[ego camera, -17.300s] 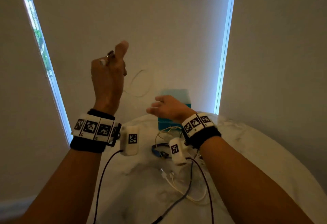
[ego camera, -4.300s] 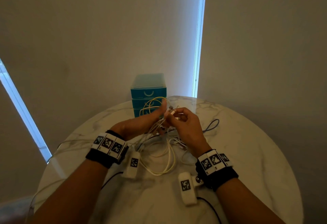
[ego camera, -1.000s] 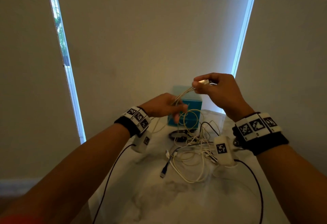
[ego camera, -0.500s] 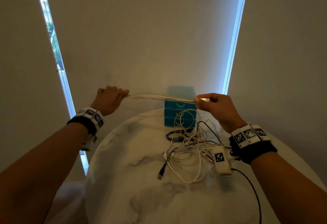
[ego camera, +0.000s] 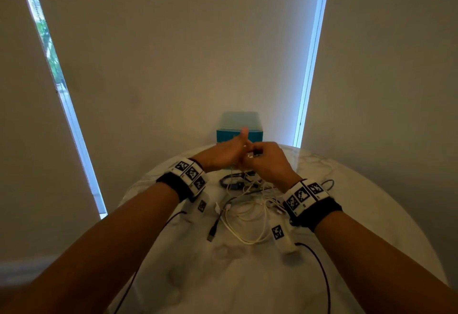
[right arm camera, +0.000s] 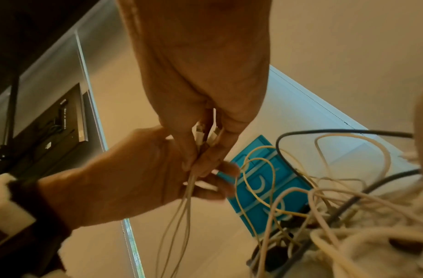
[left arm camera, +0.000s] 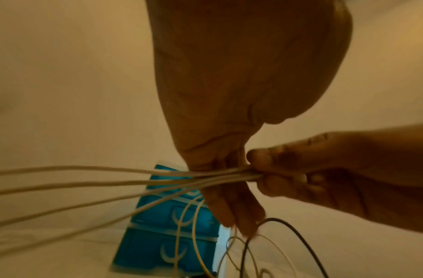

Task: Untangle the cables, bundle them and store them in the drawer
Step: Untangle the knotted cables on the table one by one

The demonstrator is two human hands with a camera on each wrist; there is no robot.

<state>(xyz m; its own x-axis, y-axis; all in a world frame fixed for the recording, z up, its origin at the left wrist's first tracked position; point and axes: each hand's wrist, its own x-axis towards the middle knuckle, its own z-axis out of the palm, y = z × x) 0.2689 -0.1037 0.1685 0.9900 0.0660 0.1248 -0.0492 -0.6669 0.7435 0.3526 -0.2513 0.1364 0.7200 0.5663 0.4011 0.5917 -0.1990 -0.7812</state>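
We have brought our left hand (ego camera: 224, 153) back beside our right hand (ego camera: 266, 162), both pinching the folded white cable (left arm camera: 139, 180) above the tabletop (ego camera: 247, 276) tangle (ego camera: 250, 204), so bundling has begun, the drawer (ego camera: 255, 135) unopened.

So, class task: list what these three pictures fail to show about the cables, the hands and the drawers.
- Head view: the left hand and right hand hide the grip and most of the drawers.
- Left wrist view: the white cable strands leave the left edge; their ends are unseen.
- Right wrist view: the pile is blurred, its count unclear.
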